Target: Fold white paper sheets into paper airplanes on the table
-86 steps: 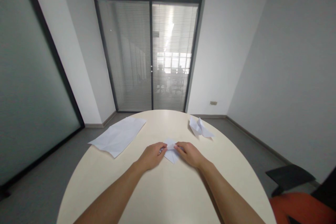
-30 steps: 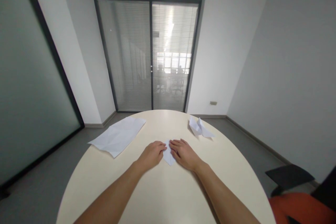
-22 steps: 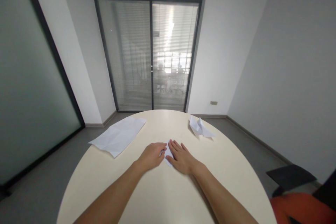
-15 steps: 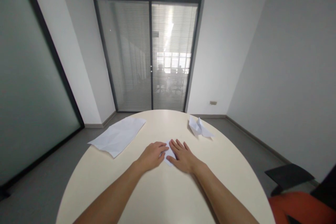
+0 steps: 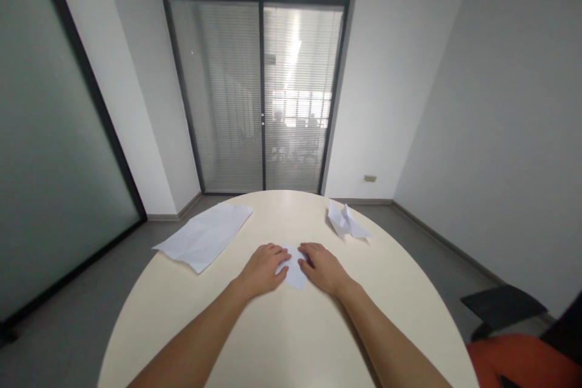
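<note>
A small folded sheet of white paper (image 5: 296, 270) lies on the table between my two hands. My left hand (image 5: 266, 268) has its bent fingers and thumb on the left side of this paper, holding it against the table. Across from it, my right hand (image 5: 322, 267) is curled at the right edge, its fingertips and thumb on the paper. Part of the paper is hidden under the fingers of both hands.
The round cream table (image 5: 282, 339) has a large creased white sheet (image 5: 207, 233) at its left edge. A folded paper shape with raised points (image 5: 346, 222) stands at the far right. An orange chair (image 5: 518, 354) with a black armrest is at the lower right.
My right hand has gone from lying flat with spread fingers on the folded paper to curled fingers at its right edge, uncovering more of it. My left hand stays nearly in place.
</note>
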### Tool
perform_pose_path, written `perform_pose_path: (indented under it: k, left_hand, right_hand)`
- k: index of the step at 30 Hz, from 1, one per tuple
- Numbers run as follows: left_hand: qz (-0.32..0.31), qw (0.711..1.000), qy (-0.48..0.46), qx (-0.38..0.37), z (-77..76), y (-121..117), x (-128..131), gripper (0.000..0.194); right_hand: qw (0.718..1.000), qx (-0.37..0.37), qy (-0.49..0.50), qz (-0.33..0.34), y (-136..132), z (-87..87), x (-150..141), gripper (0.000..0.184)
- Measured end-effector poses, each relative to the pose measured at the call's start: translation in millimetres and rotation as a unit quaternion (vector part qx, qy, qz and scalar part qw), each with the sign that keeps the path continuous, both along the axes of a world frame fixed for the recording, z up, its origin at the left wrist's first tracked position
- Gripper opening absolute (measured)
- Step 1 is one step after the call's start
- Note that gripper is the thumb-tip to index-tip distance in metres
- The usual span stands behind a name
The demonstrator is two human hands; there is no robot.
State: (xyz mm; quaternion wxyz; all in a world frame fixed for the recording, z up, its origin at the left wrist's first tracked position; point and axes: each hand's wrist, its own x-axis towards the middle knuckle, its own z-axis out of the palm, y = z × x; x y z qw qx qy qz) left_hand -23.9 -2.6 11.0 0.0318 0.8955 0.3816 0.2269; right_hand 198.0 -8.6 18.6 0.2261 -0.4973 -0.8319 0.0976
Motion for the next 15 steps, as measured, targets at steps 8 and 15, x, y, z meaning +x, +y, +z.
perform_pose_path:
  k: [8,15]
  left_hand:
    - [0.031,0.999,0.005,0.006,1.7,-1.2,-0.9,0.024]
    - [0.027,1.0,0.0,0.003,-3.8,0.8,-2.6,0.027]
  right_hand:
    - [0.994,0.021,-0.003,-0.103,1.8,4.5,0.0,0.022]
    - [0.989,0.009,0.063,-0.132,6.2,-1.0,-2.8,0.02]
